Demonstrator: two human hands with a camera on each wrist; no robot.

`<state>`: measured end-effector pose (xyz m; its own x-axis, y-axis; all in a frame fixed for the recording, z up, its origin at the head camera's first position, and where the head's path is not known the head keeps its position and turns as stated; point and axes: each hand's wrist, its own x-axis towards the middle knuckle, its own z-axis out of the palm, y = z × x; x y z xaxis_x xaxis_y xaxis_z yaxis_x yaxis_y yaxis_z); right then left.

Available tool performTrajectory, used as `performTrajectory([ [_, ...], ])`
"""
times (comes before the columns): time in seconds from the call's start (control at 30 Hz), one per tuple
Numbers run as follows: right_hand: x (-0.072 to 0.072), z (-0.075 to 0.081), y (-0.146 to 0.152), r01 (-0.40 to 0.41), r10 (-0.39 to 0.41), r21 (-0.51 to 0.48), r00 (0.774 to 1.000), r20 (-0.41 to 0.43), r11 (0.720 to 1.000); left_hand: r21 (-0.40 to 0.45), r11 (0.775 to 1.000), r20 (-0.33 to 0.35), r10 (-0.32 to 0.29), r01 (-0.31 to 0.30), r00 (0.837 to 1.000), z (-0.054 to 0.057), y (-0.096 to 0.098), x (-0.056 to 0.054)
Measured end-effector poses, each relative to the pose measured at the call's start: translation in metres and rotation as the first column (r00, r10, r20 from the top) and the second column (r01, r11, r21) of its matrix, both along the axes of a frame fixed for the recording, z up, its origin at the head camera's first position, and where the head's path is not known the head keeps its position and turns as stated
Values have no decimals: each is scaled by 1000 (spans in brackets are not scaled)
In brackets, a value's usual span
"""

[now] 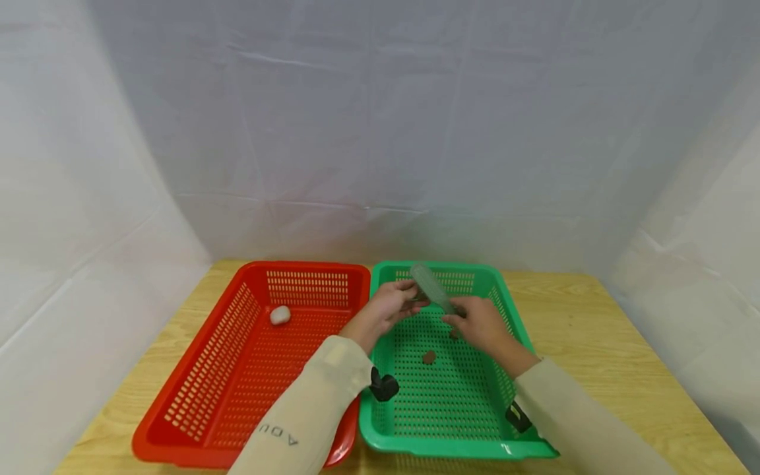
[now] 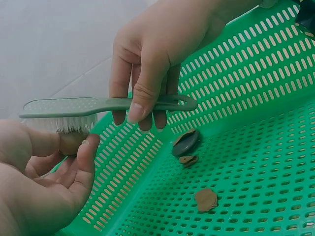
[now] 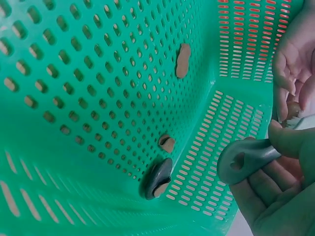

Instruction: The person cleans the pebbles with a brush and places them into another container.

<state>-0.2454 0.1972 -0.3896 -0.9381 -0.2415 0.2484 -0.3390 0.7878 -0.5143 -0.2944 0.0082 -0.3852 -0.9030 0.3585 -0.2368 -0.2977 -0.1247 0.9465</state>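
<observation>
White sheeting (image 1: 35,198) hangs along the left, far and right edges of the desk (image 1: 564,323), which has a pale wood grain. On the desk's left side sits a red basket (image 1: 303,266), and inside it 1 pale rounded object (image 1: 280,315) lies near the far left corner. A cream sleeve (image 1: 297,409) with dark lettering reaches across the red basket's right rim.

The left hand (image 1: 388,305) is raised over the far left part of the green basket (image 1: 457,448), its thumb and fingers curled round a rounded brown object (image 2: 72,142). White bristles (image 2: 74,122) touch the top of that object; they belong to the grey-green brush (image 1: 431,288), which spans the gap between the 2 hands.

The green basket stands just right of the red one, their rims meeting near the far edge. On its floor lie 1 flat brown piece (image 1: 429,357) around the middle and, farther right, 1 smaller curled piece (image 1: 454,334). Next to the latter, near the far right corner, is a dark oval piece (image 2: 186,143) with a brown patch.

The right hand (image 1: 479,323) pinches the brush by its handle, fingers closed about it, above the green basket's right half.
</observation>
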Motion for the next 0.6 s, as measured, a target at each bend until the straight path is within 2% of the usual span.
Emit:
performTrajectory([
  [0.2,0,2,-1,30,-30,33,999,-10,999,-9,1000,5,-20,21,1000,-1,0,-2],
  [0.37,-2,0,0,54,-54,5,998,17,999,-14,1000,20,-17,17,1000,-2,0,-3],
  [0.5,-5,-3,3,112,-111,-10,993,30,994,-19,1000,26,-12,12,1000,-3,0,-3],
  [0.6,-5,-3,3,91,-91,-13,996,7,996,-20,1000,26,-11,11,1000,-3,0,-3],
])
